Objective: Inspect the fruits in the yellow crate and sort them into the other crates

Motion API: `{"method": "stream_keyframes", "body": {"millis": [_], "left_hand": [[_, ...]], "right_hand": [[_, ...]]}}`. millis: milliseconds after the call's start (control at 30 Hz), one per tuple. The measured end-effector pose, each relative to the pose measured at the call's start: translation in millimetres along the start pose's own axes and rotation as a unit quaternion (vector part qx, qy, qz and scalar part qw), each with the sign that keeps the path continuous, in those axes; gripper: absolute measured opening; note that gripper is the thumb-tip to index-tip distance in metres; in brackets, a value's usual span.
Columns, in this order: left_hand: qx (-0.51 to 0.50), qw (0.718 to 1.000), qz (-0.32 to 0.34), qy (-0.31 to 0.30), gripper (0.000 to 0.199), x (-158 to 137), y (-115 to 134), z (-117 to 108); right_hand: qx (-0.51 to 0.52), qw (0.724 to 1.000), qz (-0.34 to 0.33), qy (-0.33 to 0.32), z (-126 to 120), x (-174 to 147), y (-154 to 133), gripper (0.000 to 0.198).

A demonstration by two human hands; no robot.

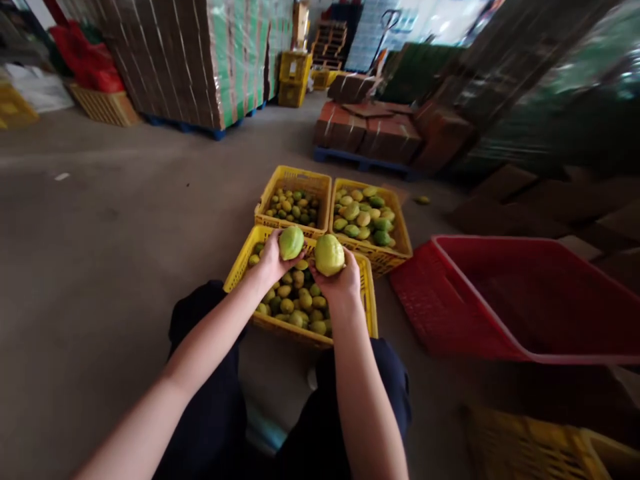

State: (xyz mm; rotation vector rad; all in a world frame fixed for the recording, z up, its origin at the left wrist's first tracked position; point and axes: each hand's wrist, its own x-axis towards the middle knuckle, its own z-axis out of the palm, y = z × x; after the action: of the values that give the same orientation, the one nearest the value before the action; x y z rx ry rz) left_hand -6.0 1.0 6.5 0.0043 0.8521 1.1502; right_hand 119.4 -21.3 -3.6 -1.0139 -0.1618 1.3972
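Above the near yellow crate (371, 293), both hands are held close together. My left hand (273, 261) is closed around a light green lemon (291, 243). In my right hand (345, 279) rests a larger, bumpy yellow-green lemon (329, 255), with the fingers curled under it. The crate below is filled with several smaller green and yellow lemons (305, 301). Behind it on the left, another yellow crate (295, 175) contains small lemons, and the yellow crate (400, 248) at back right holds larger ones. My forearms hide part of the near crate.
A large red bin (425, 293) stands on the floor to the right. At lower right is a yellow slatted crate (530, 440). Flattened cartons (370, 130) lie on a blue pallet (345, 157) ahead. Wrapped stacks (170, 60) rise at back left. One loose fruit (423, 200) lies on the floor.
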Motion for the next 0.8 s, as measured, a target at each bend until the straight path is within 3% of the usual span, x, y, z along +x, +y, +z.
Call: {"method": "stream_keyframes", "body": {"millis": [100,300,500,633,800], "left_hand": [[-0.015,1.0,0.001,0.008,0.031,0.8,-3.4,2.8],[-0.012,1.0,-0.018,0.003,0.035,3.8,-13.4,4.2],[-0.043,0.998,0.044,0.005,0.023,4.8,-19.5,10.5],[-0.104,0.993,0.043,-0.027,0.026,2.2,-26.2,17.9],[-0.155,0.986,0.021,-0.059,0.026,4.0,-34.3,24.3]], "right_hand": [[0.01,0.999,0.041,-0.006,3.2,-3.8,0.2,0.016],[0.002,0.997,0.057,-0.042,8.3,-10.3,-2.7,0.027],[0.023,0.997,0.068,0.023,2.8,-5.5,-7.2,0.024],[0.033,0.998,0.02,0.047,2.6,-10.6,-11.2,0.02],[0.037,0.999,-0.025,0.0,3.1,-16.8,-13.1,0.02]]}}
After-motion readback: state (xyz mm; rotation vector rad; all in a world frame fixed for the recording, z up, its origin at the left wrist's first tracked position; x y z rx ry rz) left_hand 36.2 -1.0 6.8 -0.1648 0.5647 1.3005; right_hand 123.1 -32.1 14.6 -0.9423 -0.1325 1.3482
